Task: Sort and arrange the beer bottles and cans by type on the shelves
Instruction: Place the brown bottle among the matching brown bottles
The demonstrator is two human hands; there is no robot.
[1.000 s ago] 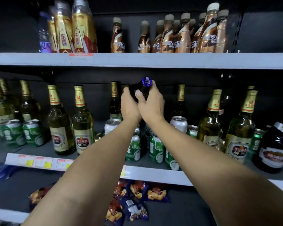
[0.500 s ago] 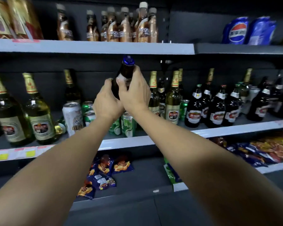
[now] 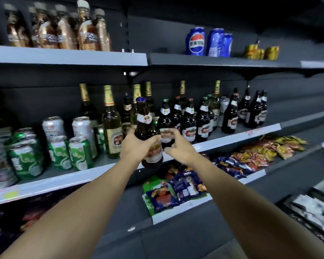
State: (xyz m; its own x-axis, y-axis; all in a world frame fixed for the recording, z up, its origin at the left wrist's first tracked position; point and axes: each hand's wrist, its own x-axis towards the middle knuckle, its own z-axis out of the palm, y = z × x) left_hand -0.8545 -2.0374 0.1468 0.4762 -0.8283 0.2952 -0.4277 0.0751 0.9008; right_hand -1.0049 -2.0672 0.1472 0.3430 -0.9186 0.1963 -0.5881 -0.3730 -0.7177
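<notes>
Hands first: left hand (image 3: 134, 146) grips dark beer bottle (image 3: 147, 131), blue cap, red label, writing blurred, upright before middle shelf (image 3: 232, 142) edge. Right hand (image 3: 178, 146) just beside, fingers loosely curled, empty. Behind: matching dark bottles (image 3: 187, 120); green cans (image 3: 79, 154) left. Farthest, top shelf: Pepsi cans (image 3: 195, 42).

The single head-worn camera looked forward and slightly down from about an arm's reach in front of a shop rack, facing it at a slant so the middle shelf (image 3: 238, 140) ran up towards the right. Both forearms stretched from the bottom corners to the centre, where the left hand (image 3: 134, 147) and right hand (image 3: 180, 149) met close before the lens. The wide lens bowed the edges, and the far-left cans (image 3: 24, 157) looked blurred, perhaps from head motion.
</notes>
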